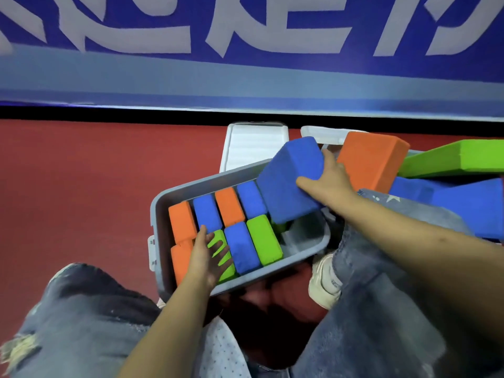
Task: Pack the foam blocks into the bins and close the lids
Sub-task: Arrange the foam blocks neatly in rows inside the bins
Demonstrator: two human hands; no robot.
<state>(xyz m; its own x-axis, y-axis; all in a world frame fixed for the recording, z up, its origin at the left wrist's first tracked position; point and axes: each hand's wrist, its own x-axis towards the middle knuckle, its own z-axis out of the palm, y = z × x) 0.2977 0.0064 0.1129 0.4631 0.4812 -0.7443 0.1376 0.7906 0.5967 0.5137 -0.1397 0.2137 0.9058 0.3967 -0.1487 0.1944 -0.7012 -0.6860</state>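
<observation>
Right hand (331, 177) grips blue block (289, 181) over bin (161, 214), far-right corner; left hand (210, 255) open, flat on packed blocks (240, 230). Step: packing. Next: seat block in gap.

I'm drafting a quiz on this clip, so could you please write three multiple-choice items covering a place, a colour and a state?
1. Where does the left hand rest?
A. On blocks in the bin
B. On the floor
C. On a lid

2. What colour is the block in the right hand?
A. Orange
B. Green
C. Blue

3. How full is the bin?
A. Empty
B. Partly full, with a gap at its right end
C. Closed

Answers: 1 A, fingers spread over the green block; 2 C, it is blue; 3 B, bare bottom shows on the right.
</observation>
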